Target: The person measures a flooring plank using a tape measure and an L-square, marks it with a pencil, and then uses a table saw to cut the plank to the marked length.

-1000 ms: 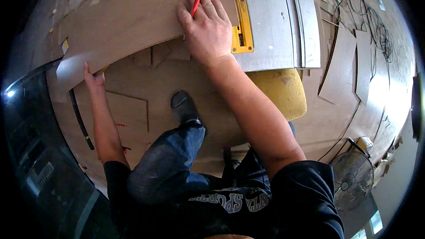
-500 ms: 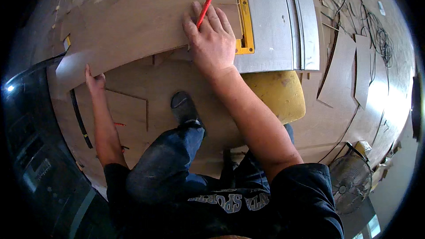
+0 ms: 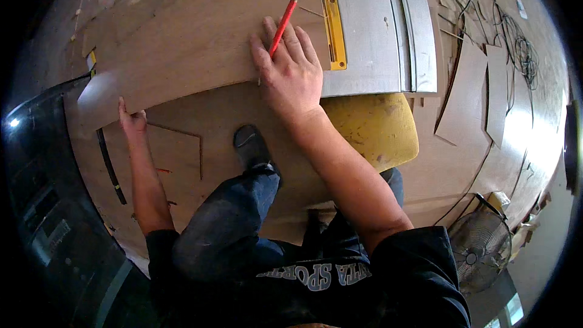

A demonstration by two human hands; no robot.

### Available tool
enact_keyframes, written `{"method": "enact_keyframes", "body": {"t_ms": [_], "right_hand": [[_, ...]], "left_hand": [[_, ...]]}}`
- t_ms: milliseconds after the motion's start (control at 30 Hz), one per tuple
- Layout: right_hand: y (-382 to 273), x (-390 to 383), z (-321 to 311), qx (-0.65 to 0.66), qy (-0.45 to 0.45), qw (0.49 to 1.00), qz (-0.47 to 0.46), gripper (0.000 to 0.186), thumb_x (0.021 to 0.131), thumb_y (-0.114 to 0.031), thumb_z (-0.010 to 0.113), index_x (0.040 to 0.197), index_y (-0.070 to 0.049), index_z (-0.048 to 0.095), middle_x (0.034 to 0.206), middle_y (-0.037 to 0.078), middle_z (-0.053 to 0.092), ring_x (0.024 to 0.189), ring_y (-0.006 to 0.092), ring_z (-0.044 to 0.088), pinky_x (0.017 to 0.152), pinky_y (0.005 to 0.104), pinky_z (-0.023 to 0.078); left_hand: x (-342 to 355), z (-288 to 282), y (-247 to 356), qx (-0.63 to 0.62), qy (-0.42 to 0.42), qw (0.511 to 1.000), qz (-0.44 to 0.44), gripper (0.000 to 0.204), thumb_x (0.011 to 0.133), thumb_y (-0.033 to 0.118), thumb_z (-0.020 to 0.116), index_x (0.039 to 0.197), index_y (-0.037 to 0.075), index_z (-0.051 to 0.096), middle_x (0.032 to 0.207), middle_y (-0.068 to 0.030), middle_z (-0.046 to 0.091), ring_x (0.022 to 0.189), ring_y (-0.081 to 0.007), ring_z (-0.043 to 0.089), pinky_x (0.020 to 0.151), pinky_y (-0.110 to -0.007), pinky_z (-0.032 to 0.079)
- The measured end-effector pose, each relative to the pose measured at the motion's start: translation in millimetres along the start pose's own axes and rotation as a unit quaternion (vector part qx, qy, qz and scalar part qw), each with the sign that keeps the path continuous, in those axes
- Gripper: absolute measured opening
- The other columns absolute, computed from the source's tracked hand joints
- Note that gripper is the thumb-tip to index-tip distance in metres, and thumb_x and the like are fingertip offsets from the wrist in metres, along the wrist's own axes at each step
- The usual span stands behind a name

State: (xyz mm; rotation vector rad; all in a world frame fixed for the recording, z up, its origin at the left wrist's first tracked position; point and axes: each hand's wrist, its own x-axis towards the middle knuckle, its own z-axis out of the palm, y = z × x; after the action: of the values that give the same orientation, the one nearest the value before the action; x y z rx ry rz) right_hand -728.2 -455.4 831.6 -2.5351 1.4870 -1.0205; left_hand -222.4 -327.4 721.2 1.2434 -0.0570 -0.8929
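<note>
A long brown wooden board (image 3: 200, 36) slants across the far left, its right end beside the yellow slotted strip (image 3: 334, 21) of a grey metal table (image 3: 367, 36). My left hand (image 3: 132, 120) grips the board's near edge toward its left end, thumb on top and the other fingers mostly hidden below. On the board's right part rests my right hand (image 3: 290, 64), palm down. A red pencil (image 3: 283, 27) is held between its fingers, pointing up and away. A thin sliver (image 3: 311, 11) lies on the board just beyond that hand.
Below the table's near edge juts a yellow panel (image 3: 379, 130). Cut boards (image 3: 467, 94) and tangled cables (image 3: 519, 54) lie on the floor at right. A caged fan (image 3: 480, 252) stands at the lower right. My foot (image 3: 252, 146) is on the floor below the board.
Both hands and the board have shifted slightly toward me relative to the metal table. The sliver beyond my right hand shows more plainly. The pencil stays in my right hand.
</note>
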Motion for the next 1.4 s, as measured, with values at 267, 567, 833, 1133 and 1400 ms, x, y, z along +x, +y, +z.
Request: {"method": "enact_keyframes", "body": {"t_ms": [267,567,833,1133,1400], "right_hand": [[-8,-11,-5,0.011,0.002,1.0,0.007,0.036,0.076,-0.01,0.062,0.112,-0.011,0.066,0.131,0.011,0.062,0.126,0.0286,0.057,0.107,0.0441,0.044],[-12,-22,-7,0.013,-0.017,1.0,0.001,0.036,0.081,-0.014,0.06,0.116,-0.011,0.066,0.136,0.013,0.059,0.131,0.0301,0.052,0.11,0.045,0.041],[-19,-33,-15,0.021,-0.039,0.999,0.012,0.039,0.08,-0.011,0.06,0.119,-0.012,0.064,0.135,0.013,0.059,0.129,0.0298,0.054,0.108,0.0448,0.043],[-34,-35,-80,0.182,-0.23,0.956,-0.008,0.042,0.082,-0.017,0.059,0.123,-0.008,0.062,0.142,0.021,0.052,0.133,0.0367,0.05,0.113,0.0515,0.036],[248,169,-69,-0.008,-0.003,1.0,-0.029,0.045,0.103,-0.037,0.052,0.133,-0.004,0.057,0.125,0.011,0.068,0.115,0.0224,0.064,0.099,0.0371,0.047]], "left_hand": [[-29,13,-3,0.022,0.049,0.999,0.007,0.044,0.097,0.032,0.064,0.132,0.006,0.056,0.133,-0.0064,0.06,0.123,-0.0251,0.054,0.109,-0.041,0.04],[-40,8,-6,0.062,0.076,0.995,0.026,0.04,0.099,0.032,0.06,0.13,0.006,0.057,0.13,-0.0049,0.061,0.12,-0.0226,0.056,0.105,-0.04,0.044],[-44,-6,-2,0.019,0.101,0.995,-0.018,0.037,0.1,0.032,0.058,0.126,0.006,0.059,0.128,-0.0029,0.062,0.118,-0.0208,0.057,0.105,-0.04,0.044],[-69,-23,-8,0.055,0.091,0.994,0.02,0.046,0.104,0.033,0.05,0.138,0.002,0.051,0.136,-0.0106,0.057,0.124,-0.0272,0.054,0.109,-0.044,0.042],[-93,-43,31,0.051,0.089,0.995,0.011,0.049,0.105,0.037,0.048,0.139,0.002,0.05,0.138,-0.0093,0.057,0.123,-0.0269,0.053,0.106,-0.044,0.043]]}}
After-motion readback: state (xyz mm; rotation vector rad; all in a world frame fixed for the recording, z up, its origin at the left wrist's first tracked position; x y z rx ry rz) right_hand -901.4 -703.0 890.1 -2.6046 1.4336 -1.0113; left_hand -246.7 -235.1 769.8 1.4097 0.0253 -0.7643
